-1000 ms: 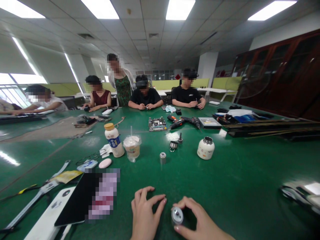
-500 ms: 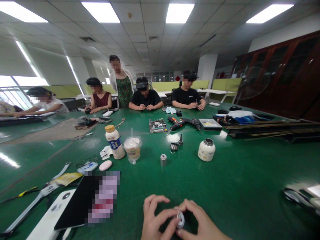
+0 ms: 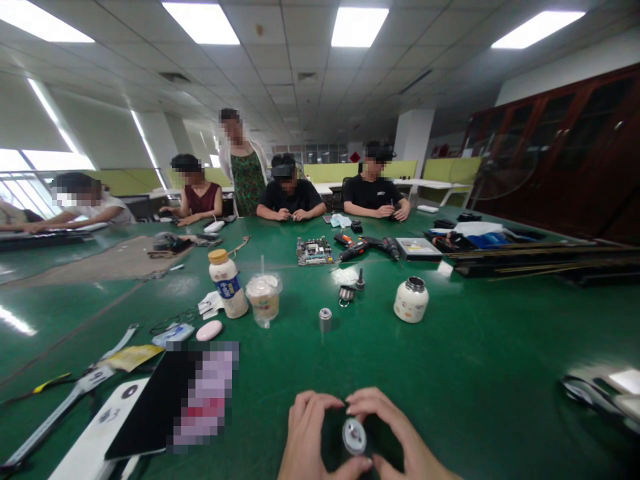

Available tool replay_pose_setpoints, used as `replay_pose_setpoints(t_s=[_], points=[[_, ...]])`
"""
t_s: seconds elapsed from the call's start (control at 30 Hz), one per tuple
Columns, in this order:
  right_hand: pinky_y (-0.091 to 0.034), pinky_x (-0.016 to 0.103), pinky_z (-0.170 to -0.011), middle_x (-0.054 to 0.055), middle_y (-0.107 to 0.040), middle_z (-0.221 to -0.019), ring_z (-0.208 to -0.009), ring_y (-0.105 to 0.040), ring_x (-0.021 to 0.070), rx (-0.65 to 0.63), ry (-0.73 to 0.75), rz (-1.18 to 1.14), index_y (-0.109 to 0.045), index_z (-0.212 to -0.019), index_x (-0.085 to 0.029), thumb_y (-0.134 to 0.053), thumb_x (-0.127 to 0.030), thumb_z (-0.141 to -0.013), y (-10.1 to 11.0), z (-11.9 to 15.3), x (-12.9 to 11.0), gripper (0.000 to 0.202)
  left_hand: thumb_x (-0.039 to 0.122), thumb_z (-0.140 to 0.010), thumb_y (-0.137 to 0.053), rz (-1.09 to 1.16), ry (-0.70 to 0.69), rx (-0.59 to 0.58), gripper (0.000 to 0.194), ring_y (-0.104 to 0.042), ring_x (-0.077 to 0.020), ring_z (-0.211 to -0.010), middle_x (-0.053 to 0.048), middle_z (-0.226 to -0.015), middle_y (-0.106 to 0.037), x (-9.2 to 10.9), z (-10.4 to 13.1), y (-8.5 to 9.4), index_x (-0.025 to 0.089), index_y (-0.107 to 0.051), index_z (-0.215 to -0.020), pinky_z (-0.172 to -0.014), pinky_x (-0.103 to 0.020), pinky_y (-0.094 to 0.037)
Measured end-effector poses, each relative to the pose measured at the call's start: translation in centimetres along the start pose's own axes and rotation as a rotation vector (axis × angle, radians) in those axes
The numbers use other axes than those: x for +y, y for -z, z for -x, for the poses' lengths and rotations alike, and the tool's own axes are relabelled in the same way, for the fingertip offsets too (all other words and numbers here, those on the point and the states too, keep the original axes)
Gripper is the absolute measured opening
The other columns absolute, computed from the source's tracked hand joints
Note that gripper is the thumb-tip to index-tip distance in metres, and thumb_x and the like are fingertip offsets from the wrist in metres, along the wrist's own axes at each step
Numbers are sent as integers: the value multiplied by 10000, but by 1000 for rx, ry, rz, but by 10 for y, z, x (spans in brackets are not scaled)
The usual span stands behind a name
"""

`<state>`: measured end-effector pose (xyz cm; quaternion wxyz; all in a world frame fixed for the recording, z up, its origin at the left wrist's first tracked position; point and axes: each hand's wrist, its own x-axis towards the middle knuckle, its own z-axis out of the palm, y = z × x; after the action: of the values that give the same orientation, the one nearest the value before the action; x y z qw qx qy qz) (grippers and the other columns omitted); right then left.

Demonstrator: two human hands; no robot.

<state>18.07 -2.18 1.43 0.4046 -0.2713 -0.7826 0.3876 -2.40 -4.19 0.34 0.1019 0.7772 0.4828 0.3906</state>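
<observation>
A small round metal part (image 3: 355, 437) with a pale grey face and a small raised centre sits between my hands, near the bottom of the view. My left hand (image 3: 313, 437) curls round its left side, the thumb against the lower edge. Around the right side curves my right hand (image 3: 393, 430), its fingertips meeting the left ones above the part and its thumb low beside it. How firmly each hand grips it is partly hidden. Farther forward, a small silver metal cylinder (image 3: 325, 320) stands upright on the green table (image 3: 450, 373).
On the left lie a tablet (image 3: 145, 400), a white box (image 3: 95, 433) and a pink oval case (image 3: 209, 331). A bottle (image 3: 227, 283) and a drink cup (image 3: 263, 300) stand beyond. Farther off are a cream jar (image 3: 411, 300), a circuit board (image 3: 314, 251), power drills (image 3: 367, 247) and seated people.
My fingers have shifted from pinching across the round part to arching above it. Its face is now turned more toward me and less covered.
</observation>
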Motion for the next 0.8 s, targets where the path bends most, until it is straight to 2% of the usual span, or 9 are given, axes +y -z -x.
replay_pose_setpoints(t_s=[0.1,0.17,0.33,0.4,0.5,0.63,0.8], points=[[-427,440,-1014,96,-622,-1211,-1195,-548,291,-40,6,23,-624,-1187,-269,-561,-66,-685,1,-1,0,544,458,-719,-801,-8,-57,-85,392,-610,-267,-902,-40,-941,-727,3,-2,2,237,-630,-994,-789,-408,-517],[-439,446,-992,102,-646,-1162,-1178,-557,297,-29,5,31,-654,-1125,-253,-564,-76,-702,1,-1,-1,468,458,-739,-789,-12,-86,-103,347,-615,-264,-896,-31,-921,-740,4,-2,3,239,-641,-965,-791,-408,-508],[-482,426,-917,106,-659,-1062,-1064,-609,290,98,-18,18,-658,-954,-233,-562,-153,-803,2,-2,-3,195,470,-718,-808,-13,-78,-99,360,-620,-267,-893,-30,-893,-750,4,-2,4,233,-653,-940,-776,-398,-511],[-481,429,-925,104,-659,-1076,-1064,-613,283,108,-37,34,-660,-1010,-245,-546,-192,-859,1,-3,-4,197,460,-710,-815,-7,-79,-91,357,-620,-265,-884,-31,-885,-750,4,-3,3,231,-654,-931,-777,-397,-514],[-472,443,-952,94,-662,-1130,-1090,-610,281,55,-97,104,-691,-1078,-282,-567,-232,-890,-3,-4,-4,231,414,-718,-815,-2,-88,-80,327,-619,-261,-875,-34,-876,-746,5,-5,4,224,-654,-931,-772,-390,-516],[-485,441,-924,76,-677,-1109,-1051,-624,278,52,-152,216,-750,-963,-295,-628,-253,-866,-8,-4,-7,162,350,-748,-794,-5,-92,-108,266,-615,-257,-881,-31,-886,-742,5,-6,4,219,-656,-933,-780,-400,-508],[-466,465,-930,65,-698,-1062,-1051,-618,282,144,-167,335,-759,-938,-310,-629,-330,-898,1,-11,-16,137,423,-704,-826,10,-54,-77,334,-604,-265,-878,-32,-865,-740,5,-2,0,216,-668,-914,-784,-400,-497]])
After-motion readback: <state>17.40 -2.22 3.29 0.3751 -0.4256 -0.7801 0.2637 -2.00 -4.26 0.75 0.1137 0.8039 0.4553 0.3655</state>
